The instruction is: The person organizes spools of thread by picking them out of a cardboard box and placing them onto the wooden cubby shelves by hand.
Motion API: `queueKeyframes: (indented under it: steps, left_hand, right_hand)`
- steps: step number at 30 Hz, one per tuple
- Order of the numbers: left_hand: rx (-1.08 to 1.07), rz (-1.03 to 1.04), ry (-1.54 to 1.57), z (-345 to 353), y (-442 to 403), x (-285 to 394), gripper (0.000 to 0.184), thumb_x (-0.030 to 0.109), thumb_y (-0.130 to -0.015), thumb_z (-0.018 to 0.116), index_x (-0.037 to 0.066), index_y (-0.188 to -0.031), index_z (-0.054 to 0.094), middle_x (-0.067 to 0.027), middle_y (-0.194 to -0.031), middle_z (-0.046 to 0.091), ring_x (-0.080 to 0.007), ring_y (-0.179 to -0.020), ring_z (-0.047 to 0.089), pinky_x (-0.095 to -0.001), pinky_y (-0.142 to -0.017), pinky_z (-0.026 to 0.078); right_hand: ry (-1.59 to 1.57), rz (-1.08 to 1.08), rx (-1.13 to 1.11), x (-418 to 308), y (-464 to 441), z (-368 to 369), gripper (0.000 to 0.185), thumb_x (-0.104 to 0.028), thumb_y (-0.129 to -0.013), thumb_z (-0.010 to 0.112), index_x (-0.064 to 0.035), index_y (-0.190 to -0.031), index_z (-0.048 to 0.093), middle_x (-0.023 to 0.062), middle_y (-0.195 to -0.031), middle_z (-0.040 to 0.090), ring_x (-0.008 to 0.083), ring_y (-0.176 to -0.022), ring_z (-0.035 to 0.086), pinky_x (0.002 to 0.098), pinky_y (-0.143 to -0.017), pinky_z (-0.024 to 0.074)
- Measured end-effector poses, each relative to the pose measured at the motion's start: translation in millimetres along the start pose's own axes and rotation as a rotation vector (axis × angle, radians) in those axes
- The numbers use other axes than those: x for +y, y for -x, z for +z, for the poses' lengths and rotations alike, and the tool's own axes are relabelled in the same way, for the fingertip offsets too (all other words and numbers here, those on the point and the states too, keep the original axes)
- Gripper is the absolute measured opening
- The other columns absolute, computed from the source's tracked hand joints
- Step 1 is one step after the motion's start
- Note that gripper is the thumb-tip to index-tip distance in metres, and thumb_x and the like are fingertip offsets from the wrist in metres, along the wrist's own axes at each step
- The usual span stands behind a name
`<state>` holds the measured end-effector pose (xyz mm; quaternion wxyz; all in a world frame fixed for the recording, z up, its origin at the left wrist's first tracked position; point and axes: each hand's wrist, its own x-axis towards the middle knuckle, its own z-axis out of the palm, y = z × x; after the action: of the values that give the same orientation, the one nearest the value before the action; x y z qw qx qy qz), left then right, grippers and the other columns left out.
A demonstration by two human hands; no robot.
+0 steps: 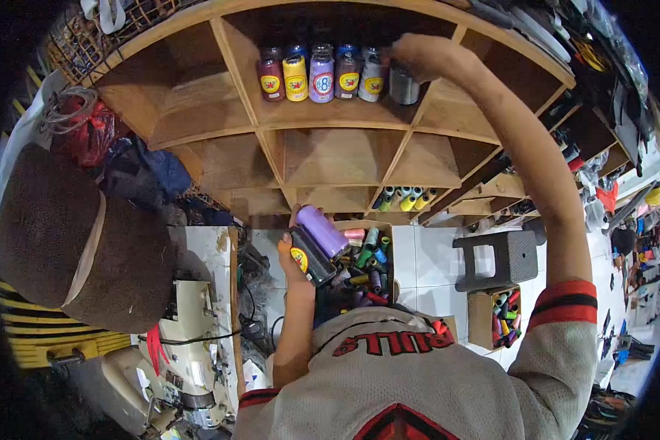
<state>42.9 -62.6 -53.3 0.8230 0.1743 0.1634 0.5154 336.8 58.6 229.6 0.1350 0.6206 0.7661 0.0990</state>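
My left hand (293, 265) is wrapped round two spools of thread, a purple spool (322, 230) and a black spool (317, 262) with a yellow label, above a carton of spools. At the upper shelf, my right hand (427, 57) has its fingers over the top of a dark grey spool (404, 87), at the right end of a row. Beside it in that row stand a light grey spool (372, 84), a purple spool with a round label (322, 81), a yellow spool (295, 82) and a maroon spool (271, 82), all upright. More spools show behind them.
The wooden shelf (330, 135) is split into compartments; a lower one holds yellow and green spools (409, 202). Below are a carton of mixed spools (374, 260), a grey stool (517, 258) and a smaller spool box (481, 320). A sewing machine (192, 323) stands left.
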Motion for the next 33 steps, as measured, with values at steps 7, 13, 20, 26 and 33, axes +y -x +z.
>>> queueKeyframes:
  steps: [7, 13, 20, 26, 33]
  left_hand:
    - [0.046, 0.03, -0.001, -16, 1, 7, 0.07, 0.048, -0.079, 0.055, 0.009, -0.134, 0.037, -0.0212, -0.126, 0.047, -0.037, -0.111, 0.051, -0.0545, -0.092, 0.042]
    - [0.046, 0.042, 0.017, -12, 1, 13, 0.068, 0.047, -0.081, 0.055, 0.007, -0.133, 0.039, -0.0202, -0.124, 0.049, -0.0373, -0.113, 0.05, -0.0509, -0.093, 0.042]
    - [0.067, 0.008, -0.029, 4, 1, 5, 0.064, 0.044, -0.082, 0.053, 0.003, -0.13, 0.041, -0.0196, -0.124, 0.049, -0.0368, -0.111, 0.051, -0.0546, -0.094, 0.04]
    - [0.054, -0.075, 0.063, -11, -4, -11, 0.064, 0.042, -0.082, 0.054, 0.002, -0.129, 0.041, -0.0199, -0.126, 0.048, -0.0361, -0.113, 0.049, -0.0555, -0.095, 0.039]
    - [0.117, -0.042, -0.086, 4, 1, -3, 0.065, 0.039, -0.084, 0.054, 0.003, -0.135, 0.037, -0.0195, -0.121, 0.053, -0.0301, -0.109, 0.054, -0.0406, -0.094, 0.043]
  right_hand:
    - [0.219, 0.111, -0.149, 5, -27, 29, 0.038, 0.0, -0.056, 0.071, -0.0034, -0.093, 0.066, 0.017, -0.091, 0.066, 0.0283, -0.091, 0.064, 0.037, -0.073, 0.0538]
    - [0.247, 0.046, 0.019, 36, -44, 68, 0.028, -0.005, -0.067, 0.064, -0.0008, -0.094, 0.061, 0.0155, -0.1, 0.062, 0.0301, -0.098, 0.06, 0.0363, -0.078, 0.0516]
    - [0.168, 0.013, 0.196, 40, -42, 86, 0.017, -0.002, -0.072, 0.059, -0.001, -0.089, 0.061, 0.0162, -0.092, 0.063, 0.0326, -0.089, 0.062, 0.0387, -0.076, 0.0523]
    - [0.101, 0.138, 0.136, 27, -41, 86, 0.02, -0.005, -0.076, 0.06, -0.0005, -0.095, 0.062, 0.0176, -0.096, 0.063, 0.0309, -0.093, 0.063, 0.0405, -0.074, 0.0533]
    - [0.092, 0.235, 0.215, 18, -46, 96, 0.017, -0.005, -0.077, 0.059, -0.0026, -0.091, 0.067, 0.0171, -0.093, 0.065, 0.0307, -0.09, 0.065, 0.0411, -0.071, 0.0552]
